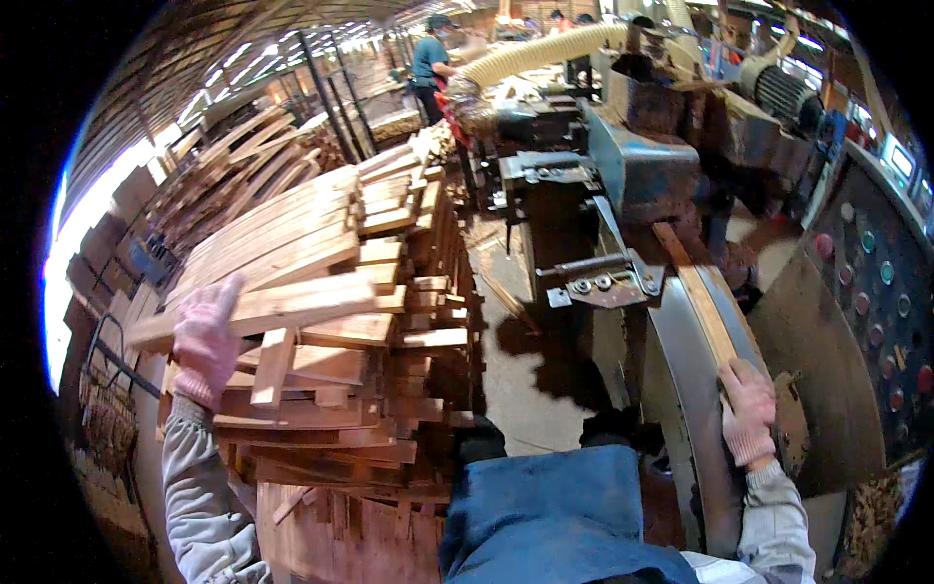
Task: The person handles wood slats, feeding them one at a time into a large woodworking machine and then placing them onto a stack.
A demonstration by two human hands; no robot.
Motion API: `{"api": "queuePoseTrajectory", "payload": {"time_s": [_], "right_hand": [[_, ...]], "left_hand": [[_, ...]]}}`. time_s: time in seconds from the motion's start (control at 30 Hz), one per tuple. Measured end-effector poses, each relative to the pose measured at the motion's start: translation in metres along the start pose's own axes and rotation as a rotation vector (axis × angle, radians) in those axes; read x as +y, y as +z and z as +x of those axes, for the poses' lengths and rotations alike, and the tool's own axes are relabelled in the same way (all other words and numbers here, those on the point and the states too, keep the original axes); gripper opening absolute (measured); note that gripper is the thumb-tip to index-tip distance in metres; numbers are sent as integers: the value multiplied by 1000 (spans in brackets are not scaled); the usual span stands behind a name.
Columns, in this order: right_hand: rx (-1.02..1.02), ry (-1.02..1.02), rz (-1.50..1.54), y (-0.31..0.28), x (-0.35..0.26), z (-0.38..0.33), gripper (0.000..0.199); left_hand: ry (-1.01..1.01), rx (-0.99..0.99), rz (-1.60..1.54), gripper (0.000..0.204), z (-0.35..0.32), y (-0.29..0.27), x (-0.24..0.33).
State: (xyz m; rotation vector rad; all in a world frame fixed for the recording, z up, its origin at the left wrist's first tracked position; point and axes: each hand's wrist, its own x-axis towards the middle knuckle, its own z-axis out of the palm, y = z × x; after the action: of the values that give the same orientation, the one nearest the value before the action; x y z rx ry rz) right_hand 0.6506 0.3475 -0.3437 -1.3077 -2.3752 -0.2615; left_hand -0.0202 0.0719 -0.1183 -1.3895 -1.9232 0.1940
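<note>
Holding the near end of a narrow wooden strip [696, 295] on the curved metal table [686, 389], my right hand [748, 409] has its fingers bent closely over the wood, though how tightly they press I cannot tell. To the left of the table, my left hand [204, 355] has its fingers closed round a board [302, 303] near one end, at a tall stack of lumber [292, 209]. Beyond the table stands a blue-grey machine housing [642, 170].

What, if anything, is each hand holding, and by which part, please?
Left hand: a board, near its left end. Right hand: apparently a strip, by its near end.
</note>
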Motion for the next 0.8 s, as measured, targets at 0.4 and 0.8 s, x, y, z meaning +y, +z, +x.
{"api": "queuePoseTrajectory", "payload": {"time_s": [0.4, 0.8], "right_hand": [[-164, 17, 1352, -42, -144, 56, 92], [-157, 430, -59, -108, -53, -190, 94]], "left_hand": [[779, 139, -253, 22, 146, -66, 306], [521, 288, -247, 63, 212, -35, 194]]}}
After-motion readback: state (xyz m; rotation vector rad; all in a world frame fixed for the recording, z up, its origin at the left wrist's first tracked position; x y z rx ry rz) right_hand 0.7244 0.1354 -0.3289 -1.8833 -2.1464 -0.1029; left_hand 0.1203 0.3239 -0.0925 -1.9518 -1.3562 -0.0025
